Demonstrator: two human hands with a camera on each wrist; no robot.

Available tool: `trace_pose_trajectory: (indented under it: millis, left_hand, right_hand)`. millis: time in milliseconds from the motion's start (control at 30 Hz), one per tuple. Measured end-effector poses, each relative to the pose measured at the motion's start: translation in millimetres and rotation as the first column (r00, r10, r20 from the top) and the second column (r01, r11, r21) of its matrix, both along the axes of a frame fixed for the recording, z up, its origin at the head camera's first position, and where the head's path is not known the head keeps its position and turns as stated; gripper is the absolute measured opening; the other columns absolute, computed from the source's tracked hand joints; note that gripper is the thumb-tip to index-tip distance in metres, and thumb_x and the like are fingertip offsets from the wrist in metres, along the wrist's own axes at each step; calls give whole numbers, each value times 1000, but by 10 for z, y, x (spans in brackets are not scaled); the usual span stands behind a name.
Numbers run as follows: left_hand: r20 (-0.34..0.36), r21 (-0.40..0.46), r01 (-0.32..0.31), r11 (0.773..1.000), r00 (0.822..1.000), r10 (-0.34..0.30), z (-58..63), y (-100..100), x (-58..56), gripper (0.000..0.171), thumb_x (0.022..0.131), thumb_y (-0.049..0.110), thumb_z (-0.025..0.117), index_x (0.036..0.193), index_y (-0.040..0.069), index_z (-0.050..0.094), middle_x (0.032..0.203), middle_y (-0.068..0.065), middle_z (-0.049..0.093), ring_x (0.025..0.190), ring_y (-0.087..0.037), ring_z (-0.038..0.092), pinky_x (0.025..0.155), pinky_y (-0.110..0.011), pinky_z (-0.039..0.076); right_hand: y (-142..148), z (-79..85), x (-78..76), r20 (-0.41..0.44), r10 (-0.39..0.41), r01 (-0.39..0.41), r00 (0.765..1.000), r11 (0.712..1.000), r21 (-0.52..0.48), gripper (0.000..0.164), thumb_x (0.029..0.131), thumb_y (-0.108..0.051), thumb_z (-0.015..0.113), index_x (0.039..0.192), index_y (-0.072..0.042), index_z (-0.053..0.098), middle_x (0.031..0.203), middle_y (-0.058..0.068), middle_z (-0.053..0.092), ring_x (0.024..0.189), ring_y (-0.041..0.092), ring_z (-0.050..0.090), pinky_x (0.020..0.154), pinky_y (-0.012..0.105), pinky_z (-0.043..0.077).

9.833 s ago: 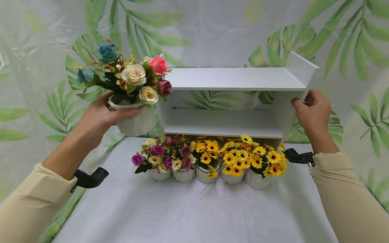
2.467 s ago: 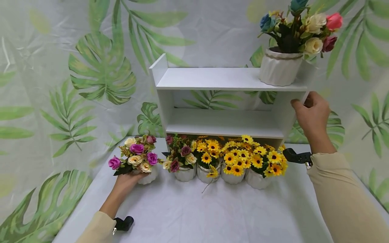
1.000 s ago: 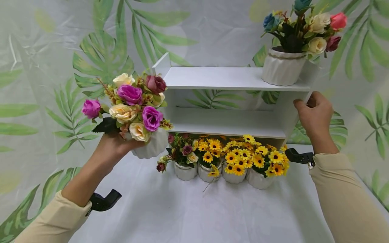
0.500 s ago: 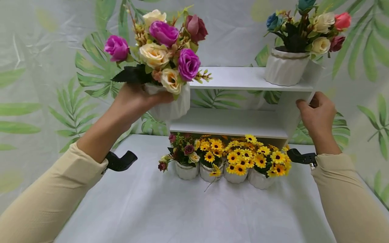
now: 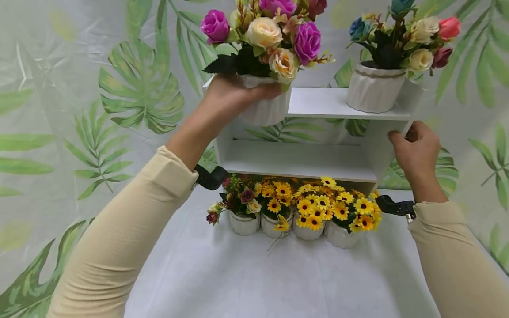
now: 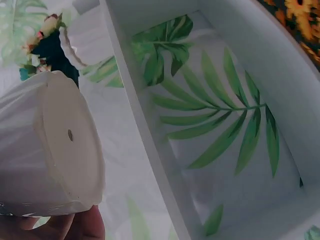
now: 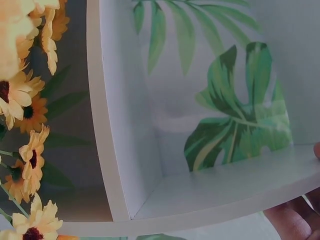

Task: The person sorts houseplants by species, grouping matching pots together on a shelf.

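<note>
From here I see the shelf unit [image 5: 298, 159] near the table's [image 5: 278, 282] far edge, a rose pot [image 5: 244, 224] then three sunflower pots [image 5: 308, 232] left to right before it. One flowerpot [image 5: 374, 88] stands at its top board's [image 5: 316, 99] right end; my left hand [image 5: 233, 95] holds another pot [image 5: 265, 109] before the left part, my right hand [image 5: 417, 148] at its right edge

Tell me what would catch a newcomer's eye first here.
Probably the pot of purple and cream roses, held up before the white shelf by the left hand. Then the pot with blue and coral roses atop the shelf's right end. Below, bright yellow flowers crowd the table.
</note>
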State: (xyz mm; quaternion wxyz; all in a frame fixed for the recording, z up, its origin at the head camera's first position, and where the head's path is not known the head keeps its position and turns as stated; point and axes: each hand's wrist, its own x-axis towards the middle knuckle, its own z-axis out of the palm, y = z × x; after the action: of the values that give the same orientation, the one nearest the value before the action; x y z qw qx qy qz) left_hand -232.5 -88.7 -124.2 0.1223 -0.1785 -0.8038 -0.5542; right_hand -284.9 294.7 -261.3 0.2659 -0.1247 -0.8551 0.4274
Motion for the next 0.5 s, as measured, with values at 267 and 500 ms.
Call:
trace_pose_trajectory:
  millis: [267, 500]
  left_hand:
    - [91, -21, -63, 998, 994, 65, 4, 256, -275, 84, 73, 37, 88, 145, 29, 45, 149, 8, 50, 138, -8, 43, 117, -25, 33]
    - [121, -69, -87, 994, 988, 95, 4, 444, -446, 87, 73, 44, 87, 146, 29, 42, 151, 7, 48, 140, -10, 42, 117, -26, 34]
  right_hand:
    - [-10, 13, 7, 7, 1, -1, 1000, 1000, -1, 52, 95, -39, 55, 142, -18, 54, 143, 11, 58, 122, 22, 58, 104, 44, 50]
    - [-2, 13, 4, 16, -13, 12, 1000, 1000, 6, 51, 94, -40, 55, 140, -17, 56, 141, 10, 60, 113, 13, 59, 91, 30, 51]
